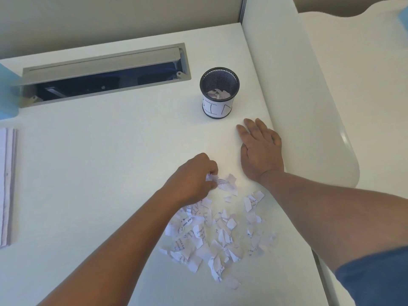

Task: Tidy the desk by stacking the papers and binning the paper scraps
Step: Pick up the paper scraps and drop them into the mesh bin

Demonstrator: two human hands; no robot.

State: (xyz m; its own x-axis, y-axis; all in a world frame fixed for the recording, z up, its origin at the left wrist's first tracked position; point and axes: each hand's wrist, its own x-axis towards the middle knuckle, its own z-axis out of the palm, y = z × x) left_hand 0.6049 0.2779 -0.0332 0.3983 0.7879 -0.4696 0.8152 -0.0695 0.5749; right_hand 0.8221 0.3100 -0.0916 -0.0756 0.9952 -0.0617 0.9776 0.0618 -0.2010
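Observation:
A heap of torn printed paper scraps point(217, 233) lies on the white desk point(99, 162) near its front right. My left hand point(194, 177) is at the heap's far edge, its fingers closed on a few scraps point(223, 182). Flat on the desk to the right rests my right hand point(260, 149), fingers spread and holding nothing. Beyond it stands a black mesh cup point(219, 91) with a paper label, and some scraps lie inside it. A stack of papers point(6, 186) sits at the left edge of the desk.
An open metal cable tray point(103, 74) is sunk into the desk at the back. A blue object point(7, 91) stands at the far left. A white divider point(304, 96) borders the desk on the right.

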